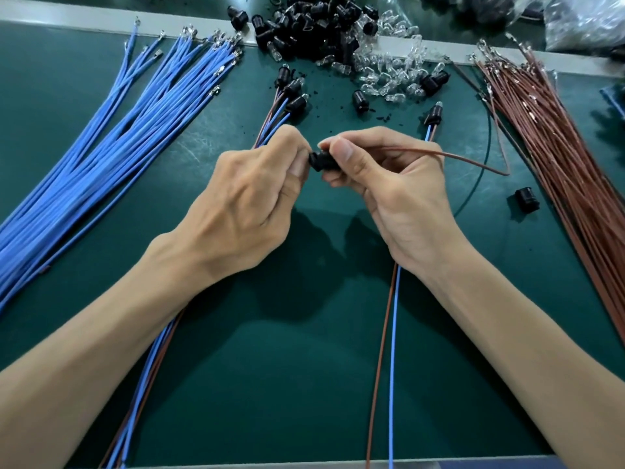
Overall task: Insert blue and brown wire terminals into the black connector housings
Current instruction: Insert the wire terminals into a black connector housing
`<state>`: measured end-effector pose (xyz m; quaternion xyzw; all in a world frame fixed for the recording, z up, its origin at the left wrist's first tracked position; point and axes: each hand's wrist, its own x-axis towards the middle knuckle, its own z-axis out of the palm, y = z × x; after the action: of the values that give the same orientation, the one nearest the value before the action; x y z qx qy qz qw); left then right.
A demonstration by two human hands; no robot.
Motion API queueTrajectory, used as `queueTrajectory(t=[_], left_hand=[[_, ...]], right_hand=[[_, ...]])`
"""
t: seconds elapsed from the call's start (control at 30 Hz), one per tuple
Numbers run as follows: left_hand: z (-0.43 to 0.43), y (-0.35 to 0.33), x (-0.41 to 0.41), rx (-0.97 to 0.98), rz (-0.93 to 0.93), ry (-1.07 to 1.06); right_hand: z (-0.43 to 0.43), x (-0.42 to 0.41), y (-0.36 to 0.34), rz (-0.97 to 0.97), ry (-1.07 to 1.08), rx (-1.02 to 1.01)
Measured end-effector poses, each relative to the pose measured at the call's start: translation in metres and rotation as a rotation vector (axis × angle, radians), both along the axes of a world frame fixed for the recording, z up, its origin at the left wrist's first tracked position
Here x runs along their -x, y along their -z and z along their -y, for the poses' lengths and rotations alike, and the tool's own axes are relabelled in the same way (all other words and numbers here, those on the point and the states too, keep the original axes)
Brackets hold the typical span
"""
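Dark green matting is spread over the surface [287, 384]. Above its middle a black housing [319, 161] is held off the mat between two hands. The left hand [243, 204] is curled, its thumb and fingers clamped on the left end of the housing. The right hand [399, 194] is closed as well, its thumb and forefinger pinched on a brown wire [439, 154] right at the housing's other end; the wire is seen arching away to the right and bending back near its tip. How far the wire's end sits inside the housing cannot be told.

A spread of blue wires [101, 147] is laid out at the left, and a bundle of brown wires [558, 147] at the right. At the far edge a heap of black housings [311, 25] is piled beside clear glass bulbs [389, 62]. Several wired housings [289, 91] are fanned out just beyond the left hand, their leads running under it. One more wired housing [433, 115] lies beyond the right hand. A single loose housing [526, 199] is left near the brown bundle.
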<state>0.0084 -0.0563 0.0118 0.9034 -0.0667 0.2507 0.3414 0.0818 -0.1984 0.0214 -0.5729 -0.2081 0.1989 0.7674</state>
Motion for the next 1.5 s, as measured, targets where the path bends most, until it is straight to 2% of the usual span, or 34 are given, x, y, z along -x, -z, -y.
queueTrajectory(t=[0.23, 0.37, 0.47, 0.6, 0.77, 1.17, 1.5], left_hand=[[0.002, -0.005, -0.001, -0.113, 0.014, -0.057], [0.004, -0.005, -0.001, -0.073, 0.027, -0.075], [0.006, -0.004, -0.001, 0.105, -0.005, -0.054], [0.008, -0.002, -0.002, 0.528, -0.11, 0.063], [0.012, -0.004, -0.002, 0.677, -0.155, 0.109], [0.009, -0.002, -0.001, 0.584, -0.108, 0.168], [0.009, 0.001, -0.001, 0.501, 0.049, 0.139]], right_hand=[[-0.001, 0.004, 0.0, 0.168, 0.047, 0.04], [-0.002, 0.007, -0.002, 0.201, 0.055, 0.015], [-0.003, 0.007, -0.003, 0.196, 0.057, -0.001], [-0.003, 0.007, -0.004, 0.164, 0.041, -0.007], [-0.004, 0.008, -0.004, 0.154, 0.045, -0.004], [-0.004, 0.009, -0.004, 0.114, 0.049, -0.017], [-0.007, 0.011, -0.001, -0.128, -0.032, -0.14]])
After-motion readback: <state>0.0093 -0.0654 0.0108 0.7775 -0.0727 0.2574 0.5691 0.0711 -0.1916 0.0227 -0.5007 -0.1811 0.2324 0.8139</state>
